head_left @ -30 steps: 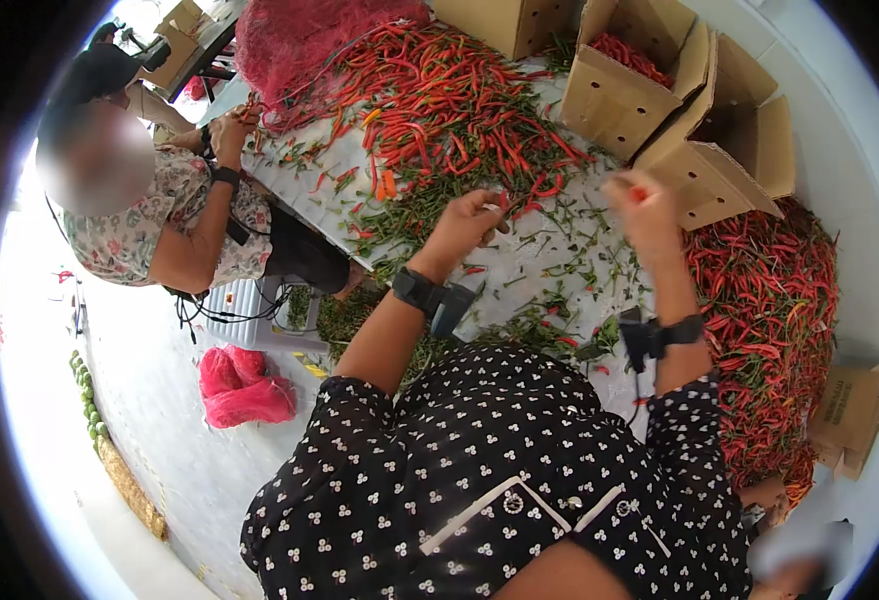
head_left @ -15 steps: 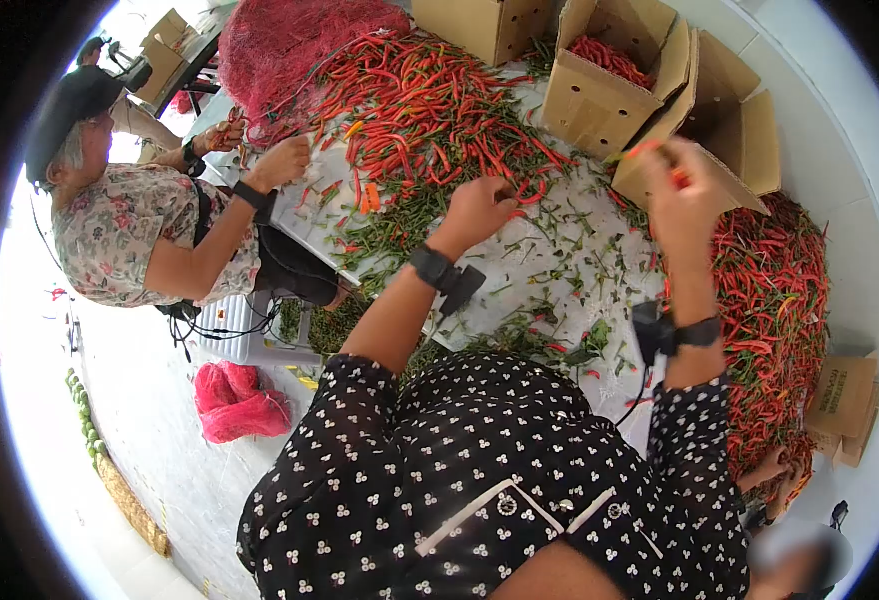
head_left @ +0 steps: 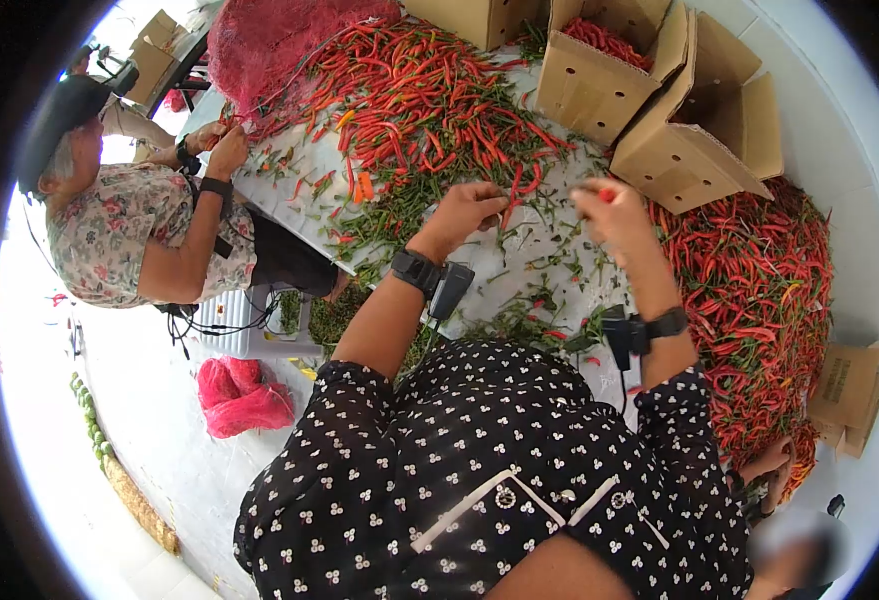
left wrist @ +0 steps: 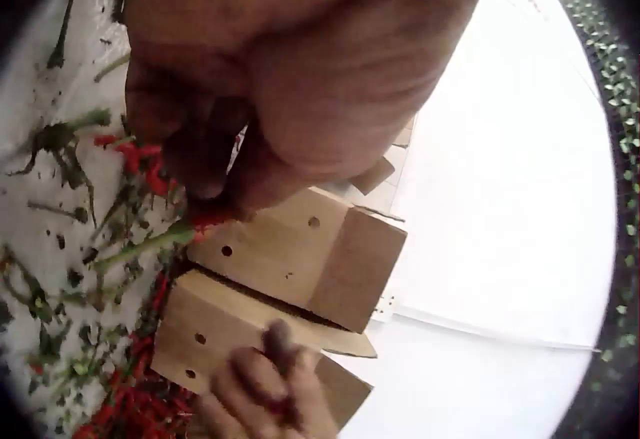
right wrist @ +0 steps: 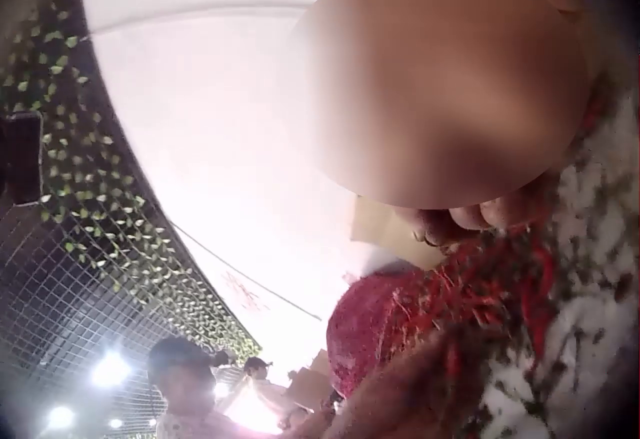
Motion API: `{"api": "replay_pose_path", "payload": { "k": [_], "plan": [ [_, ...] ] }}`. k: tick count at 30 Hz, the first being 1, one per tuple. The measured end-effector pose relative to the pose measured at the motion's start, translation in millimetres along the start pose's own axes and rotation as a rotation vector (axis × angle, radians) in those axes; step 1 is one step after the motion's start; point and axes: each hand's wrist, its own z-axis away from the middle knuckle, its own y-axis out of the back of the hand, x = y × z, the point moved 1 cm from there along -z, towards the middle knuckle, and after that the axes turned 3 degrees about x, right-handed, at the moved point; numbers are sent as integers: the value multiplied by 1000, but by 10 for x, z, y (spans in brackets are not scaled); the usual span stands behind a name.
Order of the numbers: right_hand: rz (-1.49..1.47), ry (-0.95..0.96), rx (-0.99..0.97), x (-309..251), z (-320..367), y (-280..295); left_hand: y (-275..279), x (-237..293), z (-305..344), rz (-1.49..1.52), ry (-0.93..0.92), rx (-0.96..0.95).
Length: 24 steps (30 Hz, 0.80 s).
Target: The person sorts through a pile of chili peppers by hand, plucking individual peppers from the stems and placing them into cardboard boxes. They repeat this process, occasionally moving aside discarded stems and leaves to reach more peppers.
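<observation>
- The left hand [head_left: 471, 212] pinches a red chili [left wrist: 212, 220] between thumb and fingers, over the table; the green stem points away from the fingertips.
- The right hand [head_left: 619, 218] is curled round something red, apparently chili [head_left: 607, 195], near the cardboard boxes; how many pieces it holds I cannot tell.
- The two hands are apart, with loose green stems [head_left: 534, 298] scattered on the white table [head_left: 589, 290] below and between them.
- Just past the left hand lies a heap of red chilies [head_left: 429, 95], with green bits along its near edge.
- Beyond the right hand, an open cardboard box [head_left: 589, 92] holds red chilies; a second box [head_left: 671, 165] stands beside it, flaps up.
- A larger pile of chilies [head_left: 749, 310] spreads to the right.
- A red net [head_left: 279, 50] lies at the heap's far left.
- A person in a floral shirt [head_left: 104, 235] is at the table's left side, both hands raised.
- A pink bundle [head_left: 244, 400] rests on the floor.
</observation>
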Motion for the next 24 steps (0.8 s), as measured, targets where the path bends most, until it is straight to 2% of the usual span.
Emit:
{"api": "replay_pose_path", "payload": {
  "k": [1,5,9,11,13,18,20,21,23,24],
  "plan": [
    [-56,-86,-60,117,21,-96,-67,115,88,52,-18,-15],
    [-172,-183,-167,322,96,-303,-221,152,134,84,-65,-99],
    [-121,-157,-163,359,136,-333,-344,124,146,12,-71,-53],
    [-289,-143,-86,386,140,-290,-385,160,186,6,-57,-62],
    [-340,-127,-50,423,135,-234,-405,208,263,-387,-192,-45],
    [-342,-86,5,435,157,-223,-496,185,268,-533,-233,-61],
    [-27,44,119,448,141,-231,-538,184,270,-568,-258,-39],
    [-27,44,120,478,142,-250,-554,171,267,-627,-295,20],
    [365,493,266,451,209,-308,-584,142,226,-685,-336,78],
    [365,493,266,446,238,-316,-590,111,194,-682,-319,136]
  ]
}}
